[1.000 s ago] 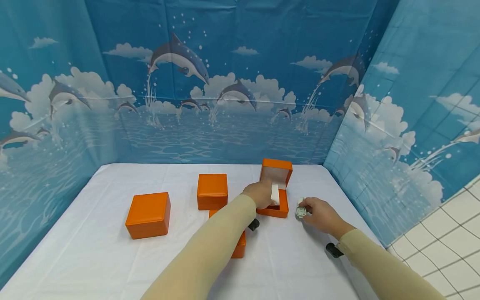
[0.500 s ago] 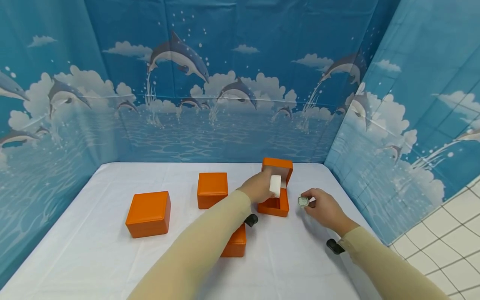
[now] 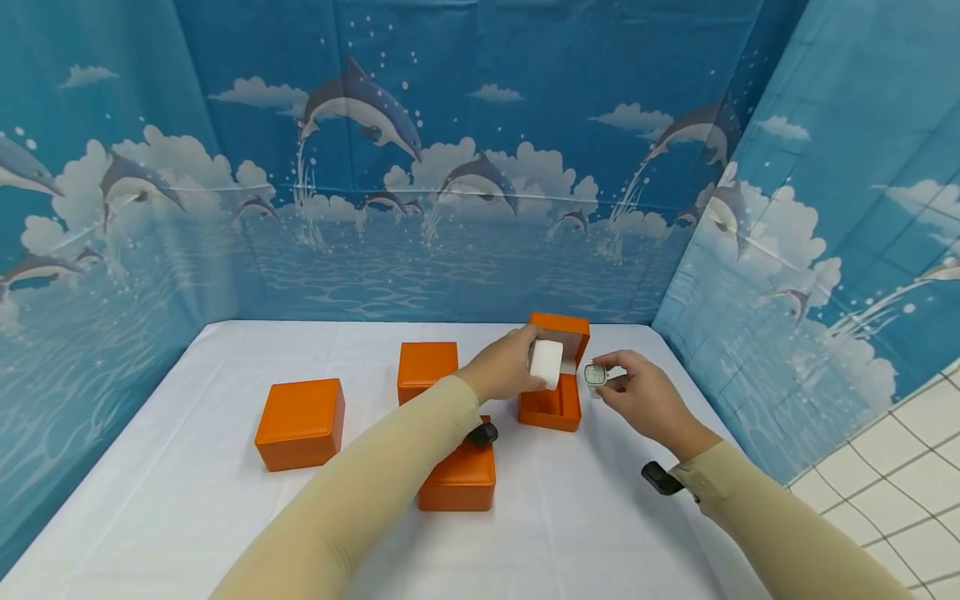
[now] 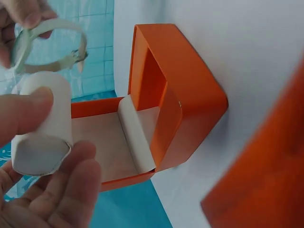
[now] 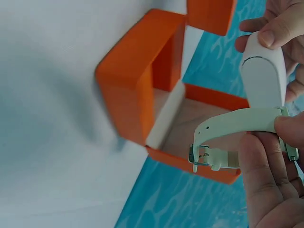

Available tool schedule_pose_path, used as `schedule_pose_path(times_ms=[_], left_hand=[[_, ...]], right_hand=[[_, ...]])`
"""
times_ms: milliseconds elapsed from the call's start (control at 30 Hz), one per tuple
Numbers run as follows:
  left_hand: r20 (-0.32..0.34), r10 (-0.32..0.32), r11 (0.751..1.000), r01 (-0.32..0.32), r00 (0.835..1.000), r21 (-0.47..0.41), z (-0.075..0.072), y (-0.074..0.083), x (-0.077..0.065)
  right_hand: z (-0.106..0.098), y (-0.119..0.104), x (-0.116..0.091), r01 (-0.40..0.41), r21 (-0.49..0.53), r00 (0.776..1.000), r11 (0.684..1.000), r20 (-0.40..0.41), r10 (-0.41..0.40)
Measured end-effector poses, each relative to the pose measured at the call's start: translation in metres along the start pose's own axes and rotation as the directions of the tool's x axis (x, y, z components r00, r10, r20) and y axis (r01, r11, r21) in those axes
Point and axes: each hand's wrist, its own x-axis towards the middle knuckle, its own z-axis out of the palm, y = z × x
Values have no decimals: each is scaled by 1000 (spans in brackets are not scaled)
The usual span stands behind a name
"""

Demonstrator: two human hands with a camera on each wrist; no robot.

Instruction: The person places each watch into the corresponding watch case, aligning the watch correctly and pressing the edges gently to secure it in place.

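My left hand [image 3: 504, 364] pinches a white watch cushion [image 3: 546, 364] between thumb and fingers, above the left side of an open orange watch box [image 3: 551, 406]. Its lid [image 3: 562, 333] stands raised at the back, and the box's inside shows bare. My right hand [image 3: 641, 396] holds a pale green wristwatch [image 3: 596, 375] by its case, dial toward me in the head view. In the right wrist view the watch strap [image 5: 237, 122] is buckled into a loop, close to the end of the cushion [image 5: 263, 76]. The left wrist view shows the cushion [image 4: 42, 123] as a soft rounded roll.
Three shut orange boxes stand on the white tablecloth [image 3: 187, 500]: one at the left [image 3: 300, 423], one at the back [image 3: 427, 367] and one in front [image 3: 457, 479], partly behind the left forearm. A dolphin-print curtain [image 3: 450, 250] borders the back and sides.
My left hand has lifted the cushion out of the box and drawn it slightly left. My right hand has raised the watch and brought it up close to the cushion.
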Motion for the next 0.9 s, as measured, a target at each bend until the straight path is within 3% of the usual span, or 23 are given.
schedule_pose_path(times_ms=[333,533,733,900], left_hand=[[37,70,995,-67,997,-78,-4,-4,-7],[43,117,991,-114,992,-67,-4,-1,-8],[31,142,987,-139,989,-83,-4,0,-9],[35,128,987,-124,991,-100,-2,0,-10]], right_hand=[[2,-24,4,63,55,998,996,-24,-62],[5,-27,7,74,82,997,994,-23,-73],[7,-28,8,88,94,996,992,-16,-87],[9,-29,6,80,108,997,991,-4,-80]])
